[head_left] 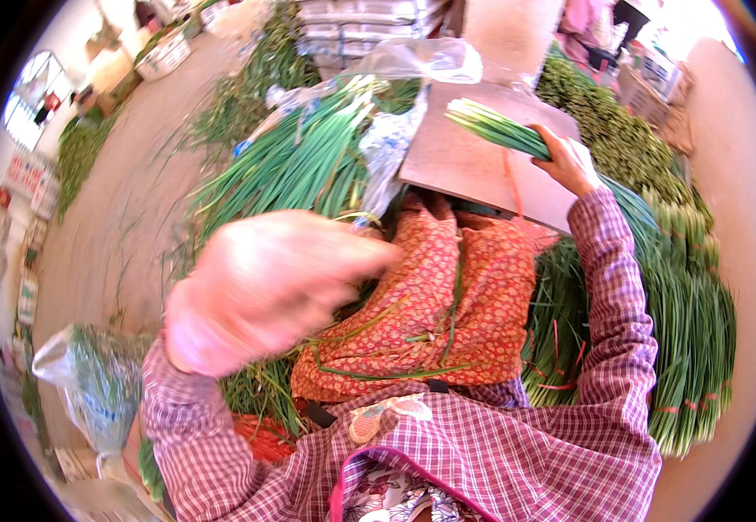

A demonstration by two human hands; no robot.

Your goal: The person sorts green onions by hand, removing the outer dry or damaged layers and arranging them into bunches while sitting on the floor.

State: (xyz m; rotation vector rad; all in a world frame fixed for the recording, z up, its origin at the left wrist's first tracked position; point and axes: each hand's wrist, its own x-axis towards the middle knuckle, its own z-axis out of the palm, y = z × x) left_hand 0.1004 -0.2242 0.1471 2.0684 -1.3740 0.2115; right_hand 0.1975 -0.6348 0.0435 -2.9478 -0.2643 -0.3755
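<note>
My right hand (572, 158) is closed round a bunch of chives (499, 130), its pale root ends pointing left and its green leaves trailing behind the wrist. It holds the bunch over a flat metal plate (486, 161) like the top of a platform scale. Close to the camera, my left hand (278, 283) is smeared by motion, so I cannot tell whether its fingers hold anything. Beyond it lies a large loose heap of chives (299, 161), pale ends away from me, partly on clear plastic (386, 152).
Tied bundles of chives (686, 322) are stacked at the right, with more bundles (626, 117) behind. Red ties (260, 435) lie by my left side. A plastic bag of greens (104, 383) stands at the left. White stacked sacks (369, 26) rise at the back.
</note>
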